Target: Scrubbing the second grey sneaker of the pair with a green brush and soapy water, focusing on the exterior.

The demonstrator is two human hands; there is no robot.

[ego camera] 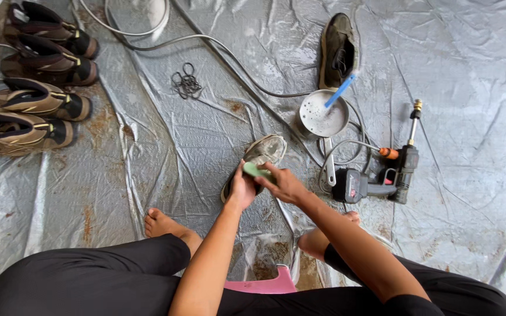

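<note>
Head view showed a person sitting low over a wet grey sheet [440, 52] on the floor. The left hand [241, 190] held a dirty grey shoe [262, 155] near the middle of the picture, its fingers closed around the shoe's heel end. The right hand [282, 184] pressed a small green bar [256, 170], likely soap, against the shoe, with the fingers curled over it.

The shoe looked light and soft, so it would bend if squeezed hard. It looked wet and muddy, so it might slip. The heel or the sole edge seemed the best place to grip. The green bar looked small and slippery too.

At about one o'clock from the shoe sat a round metal pan [323, 114] with a blue brush [339, 90] in it. At three o'clock lay a black spray gun [382, 175]. One dark shoe [338, 50] lay at twelve o'clock. Four brown boots [36, 82] stood in a row at ten o'clock. A little tangle of black laces [187, 82] lay at eleven o'clock.
</note>
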